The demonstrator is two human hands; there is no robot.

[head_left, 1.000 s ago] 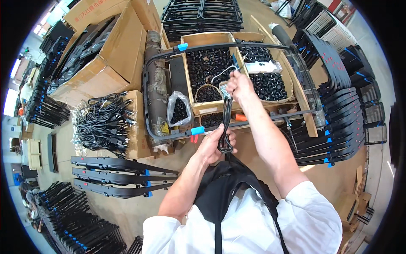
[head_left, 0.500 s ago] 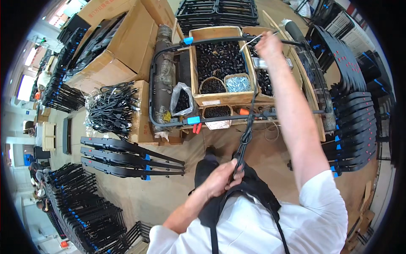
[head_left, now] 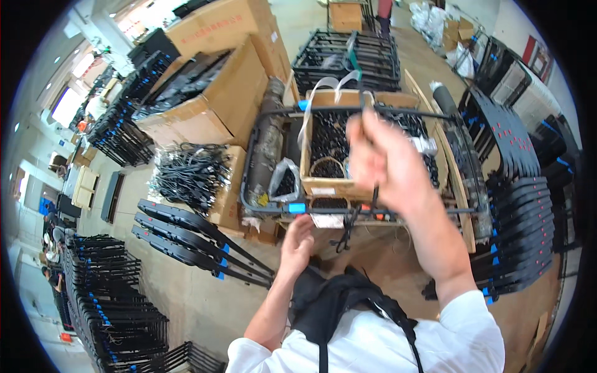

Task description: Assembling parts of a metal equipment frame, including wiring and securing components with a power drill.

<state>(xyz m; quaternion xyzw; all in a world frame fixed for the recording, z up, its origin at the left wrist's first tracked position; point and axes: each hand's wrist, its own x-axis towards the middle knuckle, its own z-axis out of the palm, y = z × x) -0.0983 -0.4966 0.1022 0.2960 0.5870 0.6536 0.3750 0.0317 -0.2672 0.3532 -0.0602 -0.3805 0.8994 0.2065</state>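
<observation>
A black tubular frame (head_left: 261, 118) with blue tape pieces lies across the workbench, over a wooden box (head_left: 320, 186) of small black parts. My left hand (head_left: 297, 242) is open, its fingertips at the frame's near bar beside a blue tape piece (head_left: 297, 208); it holds nothing. Over the box my right hand (head_left: 388, 161), blurred by motion, is closed around a slender dark thing (head_left: 362, 96) whose kind I cannot make out. A green piece (head_left: 354, 60) and a pale looping strap (head_left: 329, 82) show above it. A knotted black cable (head_left: 345, 233) hangs at the near bar.
On the left are a large carton (head_left: 193, 118), a pile of bundled black cables (head_left: 189, 177) and several black curved panels (head_left: 186, 233). More panels are stacked at right (head_left: 519, 230). Behind the bench stand stacked black frames (head_left: 345, 56). A plastic bag (head_left: 285, 180) lies inside the frame.
My left hand has let go of the black cable and moved up to the near bar. The right hand has come down and left, leaving the white cord. The view has tilted up.
</observation>
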